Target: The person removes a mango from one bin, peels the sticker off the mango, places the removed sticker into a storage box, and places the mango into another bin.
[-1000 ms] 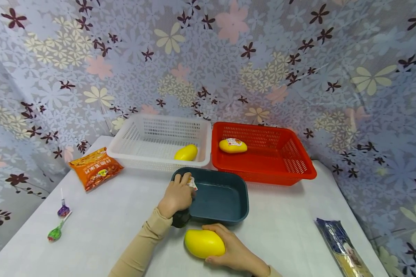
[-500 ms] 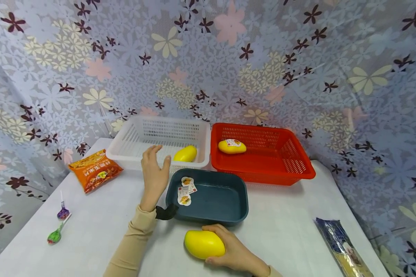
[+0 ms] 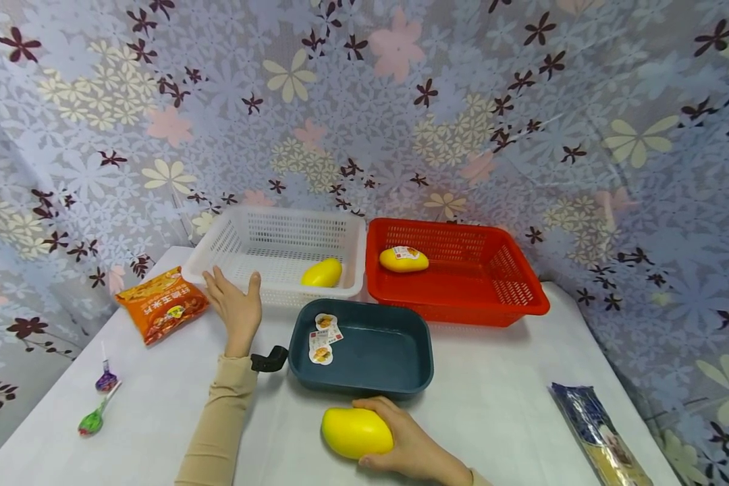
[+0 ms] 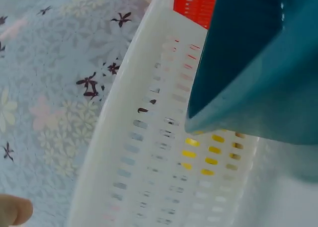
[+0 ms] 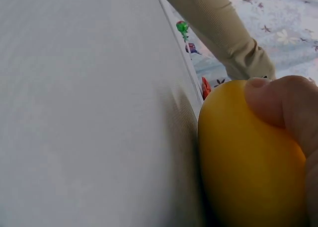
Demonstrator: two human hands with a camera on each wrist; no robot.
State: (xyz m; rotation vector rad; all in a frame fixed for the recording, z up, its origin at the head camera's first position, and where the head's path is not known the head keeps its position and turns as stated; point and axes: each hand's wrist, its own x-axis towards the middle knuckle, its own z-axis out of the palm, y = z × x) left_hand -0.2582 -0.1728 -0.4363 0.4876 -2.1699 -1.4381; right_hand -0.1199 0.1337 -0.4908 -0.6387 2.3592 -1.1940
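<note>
My right hand (image 3: pixel 410 442) grips a yellow mango (image 3: pixel 356 433) low over the white table, in front of the dark teal tub; in the right wrist view the thumb lies across the mango's (image 5: pixel 248 157) side. My left hand (image 3: pixel 237 307) has its fingers spread and holds nothing. It is at the front left of the white basket (image 3: pixel 219 233), near the orange snack bag (image 3: pixel 163 304). Inside the teal tub (image 3: pixel 389 351) several stickers (image 3: pixel 323 339) lie at the left end. Only a fingertip of the left hand (image 4: pixel 15 210) shows in the left wrist view.
One mango (image 3: pixel 322 273) lies in the white basket. Another mango with a sticker (image 3: pixel 403 259) is in the red basket (image 3: pixel 462 283). Two lollipops (image 3: pixel 106 381) (image 3: pixel 91 422) lie at the left, a blue-and-yellow packet (image 3: pixel 601 435) at the right edge. A patterned curtain stands behind.
My left hand has let go of the stickers in the teal tub, come out and moved left toward the snack bag. The right hand keeps its hold on the mango.
</note>
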